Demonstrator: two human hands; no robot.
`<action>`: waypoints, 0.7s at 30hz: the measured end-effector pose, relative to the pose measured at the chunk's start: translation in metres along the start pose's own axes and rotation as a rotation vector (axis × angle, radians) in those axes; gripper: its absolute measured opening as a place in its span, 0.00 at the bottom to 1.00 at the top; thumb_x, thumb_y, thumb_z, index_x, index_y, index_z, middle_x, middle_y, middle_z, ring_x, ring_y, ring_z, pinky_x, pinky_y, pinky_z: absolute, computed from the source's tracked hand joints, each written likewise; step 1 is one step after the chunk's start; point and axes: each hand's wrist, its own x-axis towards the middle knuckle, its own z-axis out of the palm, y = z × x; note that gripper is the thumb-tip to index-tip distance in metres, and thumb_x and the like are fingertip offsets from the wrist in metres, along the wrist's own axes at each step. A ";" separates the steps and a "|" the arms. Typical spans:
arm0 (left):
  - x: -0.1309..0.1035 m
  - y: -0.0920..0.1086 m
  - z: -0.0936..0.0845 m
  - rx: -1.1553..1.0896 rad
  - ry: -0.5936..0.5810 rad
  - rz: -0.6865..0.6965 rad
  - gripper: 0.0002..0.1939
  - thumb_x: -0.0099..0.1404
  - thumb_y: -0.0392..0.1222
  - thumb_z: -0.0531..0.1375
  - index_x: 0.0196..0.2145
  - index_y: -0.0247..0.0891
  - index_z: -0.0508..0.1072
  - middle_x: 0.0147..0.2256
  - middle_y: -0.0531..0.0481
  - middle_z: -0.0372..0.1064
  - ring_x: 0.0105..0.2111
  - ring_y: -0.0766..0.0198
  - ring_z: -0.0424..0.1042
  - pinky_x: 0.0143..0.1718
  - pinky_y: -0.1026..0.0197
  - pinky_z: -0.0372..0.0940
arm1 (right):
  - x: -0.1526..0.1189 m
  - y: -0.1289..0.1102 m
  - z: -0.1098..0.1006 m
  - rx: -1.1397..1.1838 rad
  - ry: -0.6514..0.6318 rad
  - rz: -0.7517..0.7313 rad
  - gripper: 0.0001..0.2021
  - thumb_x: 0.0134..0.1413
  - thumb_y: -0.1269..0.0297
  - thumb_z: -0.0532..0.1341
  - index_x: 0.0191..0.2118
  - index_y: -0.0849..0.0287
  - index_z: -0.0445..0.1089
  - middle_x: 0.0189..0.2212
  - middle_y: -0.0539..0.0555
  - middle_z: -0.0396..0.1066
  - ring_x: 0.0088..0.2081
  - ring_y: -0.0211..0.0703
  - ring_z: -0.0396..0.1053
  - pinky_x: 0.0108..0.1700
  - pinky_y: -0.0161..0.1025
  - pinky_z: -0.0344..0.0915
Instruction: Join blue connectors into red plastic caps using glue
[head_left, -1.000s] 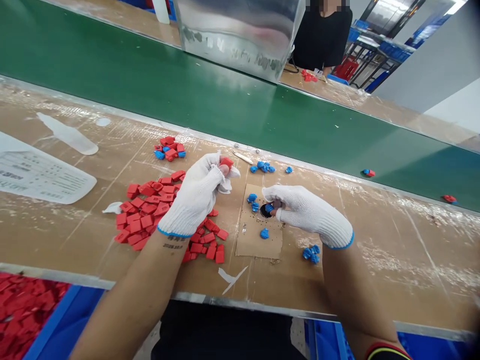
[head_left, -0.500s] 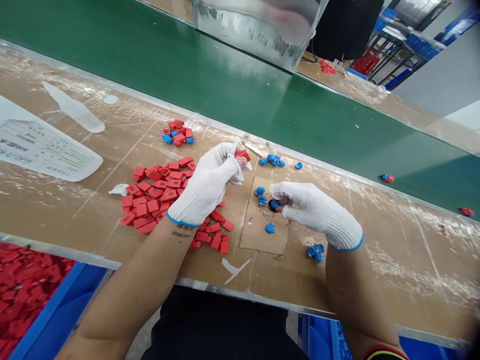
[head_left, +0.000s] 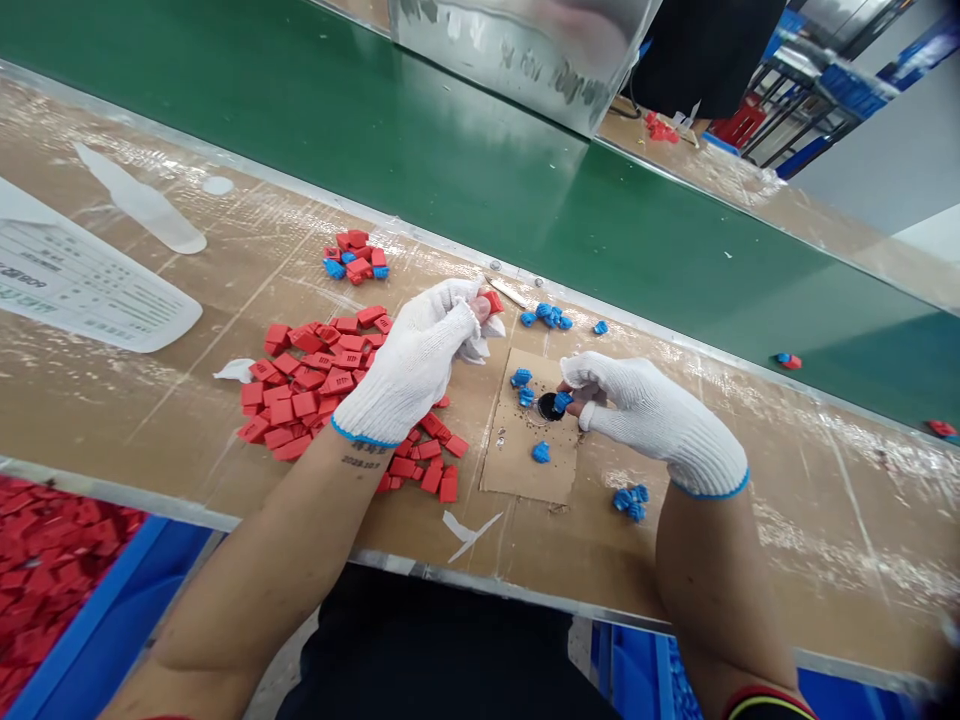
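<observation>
The brown-covered workbench (head_left: 240, 290) is occupied by loose red pieces (head_left: 304, 405), clustered blue pieces (head_left: 551, 317), a cardboard sheet (head_left: 521, 475) and a printed white sheet (head_left: 97, 285).

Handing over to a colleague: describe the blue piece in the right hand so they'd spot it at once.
On the bench before the green belt, find the cardboard sheet. Over its right side is the gloved right hand. It holds the blue piece, by the round black dish; neighbouring blue pieces lie loose.
</observation>
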 end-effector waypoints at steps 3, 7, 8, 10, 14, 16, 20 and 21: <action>0.000 0.000 0.000 0.020 0.001 0.003 0.12 0.66 0.48 0.70 0.32 0.37 0.77 0.31 0.50 0.75 0.27 0.69 0.68 0.29 0.67 0.67 | -0.001 0.002 0.002 -0.022 0.010 -0.005 0.10 0.52 0.74 0.60 0.40 0.54 0.65 0.33 0.48 0.74 0.31 0.40 0.67 0.36 0.39 0.62; -0.001 0.002 0.001 0.026 0.010 -0.013 0.12 0.67 0.47 0.68 0.31 0.37 0.77 0.31 0.49 0.75 0.26 0.69 0.68 0.28 0.66 0.67 | 0.000 0.004 0.003 -0.013 -0.004 -0.027 0.11 0.49 0.75 0.59 0.38 0.54 0.64 0.33 0.47 0.72 0.30 0.38 0.64 0.34 0.38 0.59; -0.001 0.002 0.001 0.026 0.011 -0.016 0.12 0.67 0.47 0.68 0.31 0.37 0.78 0.31 0.49 0.75 0.26 0.68 0.68 0.29 0.66 0.68 | 0.000 0.004 0.003 -0.008 -0.011 -0.034 0.11 0.48 0.76 0.59 0.38 0.54 0.64 0.33 0.47 0.72 0.30 0.38 0.64 0.33 0.38 0.59; -0.002 0.003 0.002 0.025 0.010 -0.015 0.11 0.68 0.46 0.67 0.31 0.37 0.78 0.31 0.48 0.75 0.27 0.68 0.68 0.29 0.66 0.68 | 0.002 0.004 0.003 -0.010 -0.014 -0.041 0.11 0.47 0.75 0.58 0.37 0.55 0.64 0.32 0.48 0.71 0.29 0.37 0.63 0.33 0.38 0.59; -0.002 0.004 0.002 0.033 0.006 -0.012 0.11 0.68 0.46 0.67 0.31 0.36 0.79 0.32 0.47 0.76 0.28 0.68 0.68 0.30 0.66 0.68 | 0.003 0.001 0.001 -0.008 -0.006 -0.036 0.10 0.47 0.75 0.58 0.36 0.55 0.65 0.32 0.47 0.71 0.29 0.37 0.63 0.33 0.38 0.61; -0.002 0.003 0.001 0.035 0.007 -0.015 0.11 0.67 0.47 0.68 0.31 0.37 0.79 0.32 0.47 0.76 0.28 0.67 0.68 0.30 0.66 0.68 | 0.001 0.000 0.000 0.007 -0.001 -0.036 0.09 0.48 0.75 0.59 0.36 0.55 0.66 0.31 0.47 0.72 0.29 0.37 0.64 0.33 0.38 0.62; -0.002 0.000 -0.002 0.032 -0.037 -0.016 0.11 0.67 0.47 0.68 0.33 0.37 0.79 0.33 0.47 0.77 0.28 0.67 0.69 0.30 0.65 0.68 | -0.008 -0.005 -0.007 0.096 0.124 -0.048 0.05 0.58 0.71 0.64 0.38 0.55 0.70 0.34 0.49 0.77 0.31 0.39 0.70 0.34 0.40 0.67; -0.002 -0.002 -0.002 0.020 -0.053 -0.011 0.10 0.67 0.46 0.68 0.34 0.37 0.79 0.34 0.47 0.77 0.29 0.67 0.70 0.31 0.65 0.69 | -0.011 -0.007 -0.009 0.145 0.186 -0.066 0.05 0.60 0.69 0.66 0.39 0.54 0.71 0.36 0.50 0.78 0.31 0.40 0.72 0.35 0.41 0.69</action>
